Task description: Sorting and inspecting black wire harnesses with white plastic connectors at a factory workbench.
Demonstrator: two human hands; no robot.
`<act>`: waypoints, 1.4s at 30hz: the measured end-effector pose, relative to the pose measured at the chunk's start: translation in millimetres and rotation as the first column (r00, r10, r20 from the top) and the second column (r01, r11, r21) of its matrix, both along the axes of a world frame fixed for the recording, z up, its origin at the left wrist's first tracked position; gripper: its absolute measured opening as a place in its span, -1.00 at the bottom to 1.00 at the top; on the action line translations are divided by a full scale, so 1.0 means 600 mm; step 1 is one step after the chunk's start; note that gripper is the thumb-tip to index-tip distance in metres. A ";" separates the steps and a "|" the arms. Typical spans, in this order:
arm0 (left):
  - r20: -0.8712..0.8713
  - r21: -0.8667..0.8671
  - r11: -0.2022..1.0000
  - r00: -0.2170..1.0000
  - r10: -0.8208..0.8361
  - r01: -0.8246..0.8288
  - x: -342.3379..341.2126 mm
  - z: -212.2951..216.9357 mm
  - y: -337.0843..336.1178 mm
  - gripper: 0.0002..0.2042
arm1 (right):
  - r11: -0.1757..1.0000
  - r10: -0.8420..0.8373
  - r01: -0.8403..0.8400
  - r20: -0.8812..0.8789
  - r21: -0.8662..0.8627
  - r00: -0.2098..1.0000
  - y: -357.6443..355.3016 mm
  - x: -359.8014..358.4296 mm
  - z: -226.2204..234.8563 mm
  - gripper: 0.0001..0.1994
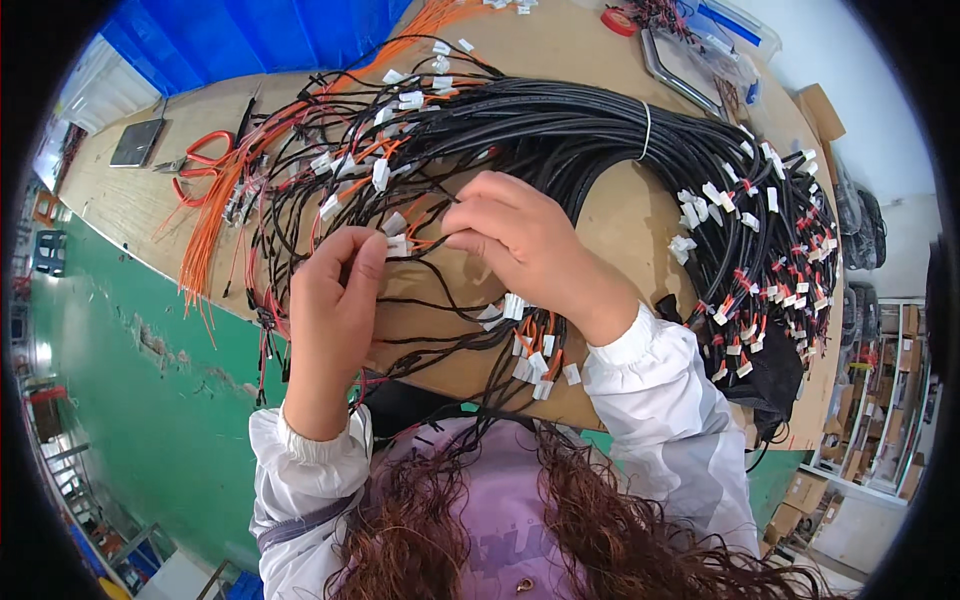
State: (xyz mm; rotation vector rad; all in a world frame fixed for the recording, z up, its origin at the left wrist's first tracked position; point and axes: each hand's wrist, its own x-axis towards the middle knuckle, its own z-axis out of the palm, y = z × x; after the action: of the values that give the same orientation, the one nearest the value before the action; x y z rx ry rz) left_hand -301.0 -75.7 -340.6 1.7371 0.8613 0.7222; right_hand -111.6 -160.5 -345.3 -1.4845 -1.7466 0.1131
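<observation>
My left hand (335, 300) pinches a small white connector (398, 246) between thumb and forefinger. Thin orange wires (424, 241) run from that connector to my right hand (525, 240), whose closed fingertips grip them. Around both hands lie black cable branches with white connectors and tags. Behind them, a thick bundle of black cables (560, 112) curves across the table to the right, held by a pale tie (646, 130). More white connectors (540, 365) with orange leads hang near the table's front edge, below my right wrist.
Red-handled scissors (205, 160) and a dark flat square (138, 143) lie at the left, near loose orange wires (208, 235). A blue bin (240, 40) stands at the back. Red tape (619, 21) is at the far right. Many cable ends (770, 285) cover the table's right side.
</observation>
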 end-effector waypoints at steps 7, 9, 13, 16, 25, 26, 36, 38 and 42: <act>0.151 -0.335 0.940 0.988 -0.017 0.068 -0.006 0.005 -0.001 -0.79 | 0.994 0.057 -0.050 -0.082 0.092 0.995 -0.002 0.003 0.007 -0.87; 0.184 -0.356 0.931 0.983 -0.012 0.078 -0.006 0.004 0.001 -0.80 | 0.995 0.065 -0.056 -0.107 0.087 0.992 -0.004 0.003 0.011 -0.88; 0.236 -0.363 0.927 0.972 -0.010 0.098 -0.001 0.000 0.002 -0.81 | 0.996 0.074 -0.066 -0.146 0.062 0.986 -0.005 0.003 0.015 -0.89; 0.248 -0.382 0.919 0.969 -0.003 0.100 -0.002 -0.004 0.004 -0.82 | 0.996 0.085 -0.083 -0.197 0.018 0.977 -0.005 0.000 0.018 -0.89; 0.128 -0.239 0.965 0.989 -0.080 0.109 0.017 -0.018 0.006 -0.79 | 0.983 0.131 -0.148 -0.158 -0.106 0.979 -0.002 0.005 0.025 -0.94; 0.129 -0.244 0.964 0.989 -0.079 0.108 0.017 -0.018 0.006 -0.79 | 0.981 0.106 -0.128 -0.150 -0.147 0.983 -0.003 0.003 0.027 -0.94; -0.007 0.258 0.961 0.995 -0.098 0.096 -0.009 0.003 -0.036 -0.92 | 0.976 0.138 -0.181 -0.304 -0.121 0.943 -0.011 0.008 0.018 -0.95; -0.131 0.321 0.931 0.982 -0.136 0.172 -0.031 0.005 -0.061 -0.94 | 0.936 0.010 -0.238 -0.657 -0.259 0.754 -0.014 -0.008 0.031 -0.89; -0.128 0.645 0.753 0.990 -0.063 0.131 -0.045 0.010 -0.061 -0.87 | 0.897 0.325 -0.363 -0.181 -0.254 0.928 -0.008 0.028 0.026 -0.86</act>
State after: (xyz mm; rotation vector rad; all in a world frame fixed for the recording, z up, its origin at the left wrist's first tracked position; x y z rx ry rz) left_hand -328.2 -112.1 -334.5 2.4428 0.6015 0.9465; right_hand -94.9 -165.6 -330.0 -1.3082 -1.9251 0.6596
